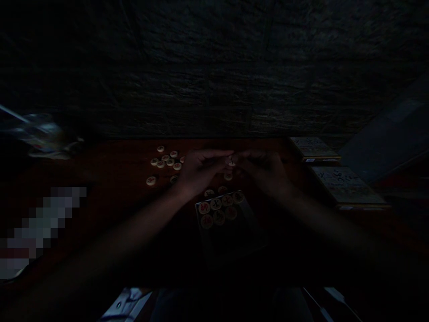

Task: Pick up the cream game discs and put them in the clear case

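Cream-coloured and round, a game piece (231, 162) is pinched between the left hand (197, 172) and right hand (268, 172) over the table (125, 163), just beyond a box (229, 246) holding seven similar discs (216, 204).

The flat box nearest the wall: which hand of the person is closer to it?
Right. The right hand is left of the flat box, apart from it; the left hand is farther left, also apart.
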Available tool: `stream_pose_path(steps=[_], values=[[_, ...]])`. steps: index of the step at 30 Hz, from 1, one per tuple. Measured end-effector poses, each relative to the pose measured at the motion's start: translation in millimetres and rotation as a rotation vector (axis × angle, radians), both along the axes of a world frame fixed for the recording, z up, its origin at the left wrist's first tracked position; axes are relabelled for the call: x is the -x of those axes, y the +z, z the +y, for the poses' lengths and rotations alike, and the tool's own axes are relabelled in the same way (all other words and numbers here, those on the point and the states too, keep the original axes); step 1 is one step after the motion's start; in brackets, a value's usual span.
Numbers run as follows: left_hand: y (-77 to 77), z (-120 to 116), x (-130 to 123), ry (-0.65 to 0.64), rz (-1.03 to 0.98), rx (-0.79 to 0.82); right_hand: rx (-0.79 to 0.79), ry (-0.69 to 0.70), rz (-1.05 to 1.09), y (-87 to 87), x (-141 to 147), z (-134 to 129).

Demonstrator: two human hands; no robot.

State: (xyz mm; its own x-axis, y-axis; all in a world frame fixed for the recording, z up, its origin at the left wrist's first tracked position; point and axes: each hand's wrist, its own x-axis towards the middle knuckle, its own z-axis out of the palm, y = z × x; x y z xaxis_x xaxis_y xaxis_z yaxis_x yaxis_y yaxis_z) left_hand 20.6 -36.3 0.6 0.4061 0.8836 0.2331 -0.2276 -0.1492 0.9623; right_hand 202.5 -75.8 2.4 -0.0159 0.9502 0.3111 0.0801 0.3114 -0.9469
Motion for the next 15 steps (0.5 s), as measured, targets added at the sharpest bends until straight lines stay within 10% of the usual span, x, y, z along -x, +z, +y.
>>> stream_pose_path(steps=[15], values=[[-0.5, 0.8, 1.5, -0.04, -0.035, 0.057, -0.002, 0.041, 0.076, -7.2, -0.9, 3.7]])
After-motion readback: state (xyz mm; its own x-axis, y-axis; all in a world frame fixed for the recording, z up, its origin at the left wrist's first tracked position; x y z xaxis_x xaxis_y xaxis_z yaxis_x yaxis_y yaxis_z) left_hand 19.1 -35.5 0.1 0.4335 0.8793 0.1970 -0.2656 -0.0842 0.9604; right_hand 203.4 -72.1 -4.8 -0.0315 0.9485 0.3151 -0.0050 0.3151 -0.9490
